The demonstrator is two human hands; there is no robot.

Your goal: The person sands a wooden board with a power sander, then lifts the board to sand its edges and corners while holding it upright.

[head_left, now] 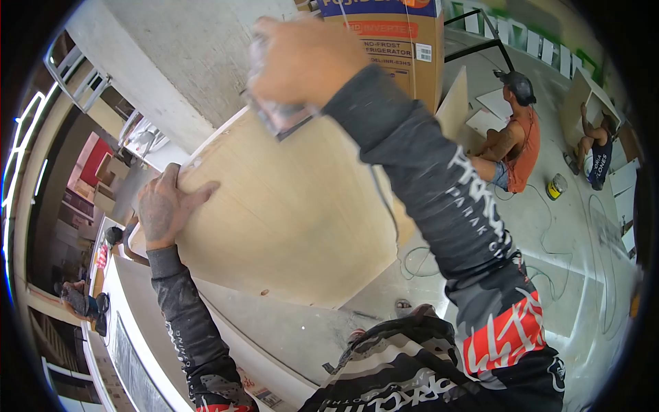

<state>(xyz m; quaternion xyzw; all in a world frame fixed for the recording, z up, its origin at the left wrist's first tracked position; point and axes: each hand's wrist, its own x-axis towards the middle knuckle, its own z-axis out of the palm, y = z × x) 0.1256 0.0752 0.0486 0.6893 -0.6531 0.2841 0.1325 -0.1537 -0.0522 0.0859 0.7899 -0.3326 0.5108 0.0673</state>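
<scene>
A large pale plywood panel [288, 213] stands tilted in front of me. My left hand [165, 208] is closed on its left edge, thumb lying over the face and fingers along the rim. Higher up, my right hand [305, 62] grips a palm sander [281, 122] with a flat squarish base, close over the panel's upper edge. Motion blurs both the hand and the tool. A dark cord [386, 199] hangs beside the panel, below my right sleeve.
Behind the panel rise a concrete pillar [165, 48] and a refrigerator carton [395, 62]. At right, a person in orange [523, 147] sits by a yellow can [557, 186]; another person [598, 147] handles a box-shaped panel. Cords [549, 250] trail over the floor. A long white surface [137, 288] runs along the left.
</scene>
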